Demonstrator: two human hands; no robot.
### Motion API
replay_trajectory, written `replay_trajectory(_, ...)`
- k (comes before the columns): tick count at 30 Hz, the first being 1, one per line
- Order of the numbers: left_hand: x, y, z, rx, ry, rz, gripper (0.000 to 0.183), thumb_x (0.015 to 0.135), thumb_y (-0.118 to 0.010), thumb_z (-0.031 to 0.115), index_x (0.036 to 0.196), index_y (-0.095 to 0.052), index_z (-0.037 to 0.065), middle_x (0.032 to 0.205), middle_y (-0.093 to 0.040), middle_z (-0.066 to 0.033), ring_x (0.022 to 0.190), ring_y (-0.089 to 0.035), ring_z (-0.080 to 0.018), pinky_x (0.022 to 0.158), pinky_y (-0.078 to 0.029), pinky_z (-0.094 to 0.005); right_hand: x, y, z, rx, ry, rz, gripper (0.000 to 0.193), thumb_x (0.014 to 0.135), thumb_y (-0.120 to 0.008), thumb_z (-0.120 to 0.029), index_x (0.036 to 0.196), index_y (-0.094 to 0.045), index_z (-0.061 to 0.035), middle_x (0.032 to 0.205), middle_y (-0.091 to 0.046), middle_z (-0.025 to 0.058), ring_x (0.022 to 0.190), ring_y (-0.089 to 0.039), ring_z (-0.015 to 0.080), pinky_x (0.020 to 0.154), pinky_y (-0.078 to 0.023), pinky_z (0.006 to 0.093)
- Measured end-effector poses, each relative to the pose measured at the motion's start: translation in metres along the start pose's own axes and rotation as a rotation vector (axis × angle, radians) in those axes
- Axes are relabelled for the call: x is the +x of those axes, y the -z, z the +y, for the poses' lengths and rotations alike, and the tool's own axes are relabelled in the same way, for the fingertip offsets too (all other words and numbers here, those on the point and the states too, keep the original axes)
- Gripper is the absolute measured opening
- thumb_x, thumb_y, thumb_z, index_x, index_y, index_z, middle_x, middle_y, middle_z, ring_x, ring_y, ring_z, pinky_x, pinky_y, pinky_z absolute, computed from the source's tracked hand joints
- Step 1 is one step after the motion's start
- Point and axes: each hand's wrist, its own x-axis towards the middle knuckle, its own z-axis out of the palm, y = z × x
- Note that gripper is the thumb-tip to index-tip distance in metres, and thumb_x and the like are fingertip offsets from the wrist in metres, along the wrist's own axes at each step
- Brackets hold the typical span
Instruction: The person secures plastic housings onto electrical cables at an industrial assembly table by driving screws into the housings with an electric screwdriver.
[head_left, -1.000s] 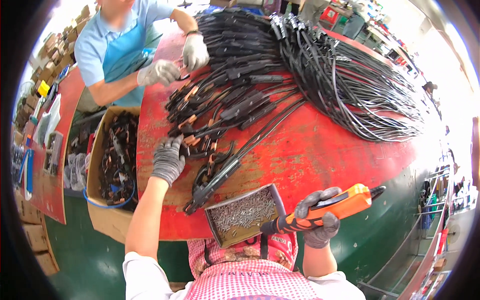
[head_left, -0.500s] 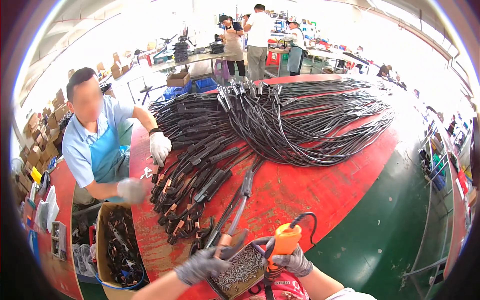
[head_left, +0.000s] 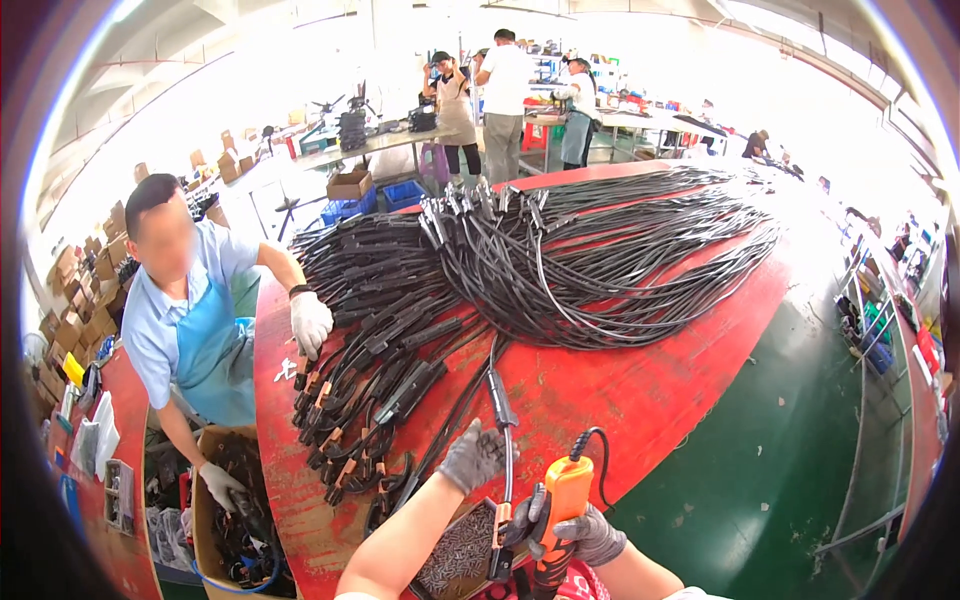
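Observation:
My left hand (head_left: 472,460), in a grey glove, is raised over the red table (head_left: 600,400) with fingers apart, beside a dark cable (head_left: 508,465). A black handle sleeve (head_left: 499,398) sits farther up that cable. At the cable's near end, a clamp with a copper-coloured jaw (head_left: 501,525) stands by the fingers of my right hand (head_left: 592,537). That gloved hand is wrapped round an orange power screwdriver (head_left: 569,490), its tip pointing down. Below lies a tray of small screws (head_left: 455,558), partly covered by my left forearm. Whether my right fingers also pinch the clamp is unclear.
Many black cables (head_left: 620,300) and clamps with copper jaws (head_left: 345,470) cover the table. At the left a co-worker (head_left: 190,300) has one hand on the pile and one in a carton (head_left: 210,520) of black parts. Several people stand at far benches.
My left hand has let go of the copper-jawed clamp and moved up beside the cable. The clamp now stands near my right hand. The co-worker's lower hand has dropped into the carton.

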Motion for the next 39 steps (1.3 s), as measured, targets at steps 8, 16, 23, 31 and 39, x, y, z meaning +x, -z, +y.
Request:
replay_trajectory(8,0.040,-0.023,0.004,-0.099,-0.024,-0.011,0.035,0.084,-0.053,0.036,0.088,-0.055,0.001,0.080,-0.060,-0.0140,0.074,-0.060,-0.0295,0.068,-0.054,-0.0383,-0.009,0.008,-0.001,0.027,-0.031,-0.021,0.039,0.061,-0.071,-0.019,0.091,-0.051,-0.0033,0.091,-0.056,0.0208,0.061,-0.057,0.0246,0.058,-0.049,0.0333)
replay_trajectory(16,-0.036,-0.054,-0.014,-0.007,0.058,0.016,0.039,0.080,-0.058,0.033,0.092,-0.058,-0.004,0.101,-0.058,-0.0217,0.094,-0.057,-0.0321,0.085,-0.047,-0.0413,0.004,0.008,0.007,0.017,-0.105,-0.023,0.039,0.062,-0.070,-0.017,0.092,-0.051,-0.0020,0.093,-0.056,0.0186,0.063,-0.058,0.0248,0.058,-0.049,0.0330)
replay_trajectory(23,-0.056,-0.051,-0.020,0.139,0.139,0.068,0.037,0.080,-0.057,0.039,0.068,-0.055,0.005,0.059,-0.058,-0.0098,0.051,-0.057,-0.0219,0.049,-0.049,-0.0317,0.006,-0.003,0.015,-0.080,-0.121,0.060,0.042,0.061,-0.070,-0.017,0.094,-0.051,-0.0008,0.094,-0.054,0.0151,0.067,-0.058,0.0248,0.060,-0.049,0.0330)
replay_trajectory(31,-0.135,-0.031,-0.071,-0.006,0.231,-0.128,0.037,0.083,-0.052,0.041,0.094,-0.056,0.006,0.080,-0.059,-0.0080,0.068,-0.056,-0.0198,0.057,-0.044,-0.0287,0.007,0.005,0.023,-0.117,-0.132,0.086,0.041,0.062,-0.069,-0.019,0.095,-0.051,-0.0016,0.100,-0.055,0.0187,0.071,-0.060,0.0265,0.064,-0.050,0.0336)
replay_trajectory(39,-0.178,-0.023,-0.054,-0.433,0.035,-0.098,0.039,0.083,-0.049,0.033,0.112,-0.051,0.007,0.099,-0.058,-0.0133,0.087,-0.057,-0.0293,0.077,-0.043,-0.0436,0.008,0.002,0.012,-0.043,0.007,0.312,0.038,0.067,-0.067,-0.020,0.097,-0.049,-0.0024,0.094,-0.056,0.0220,0.069,-0.061,0.0266,0.061,-0.052,0.0388)
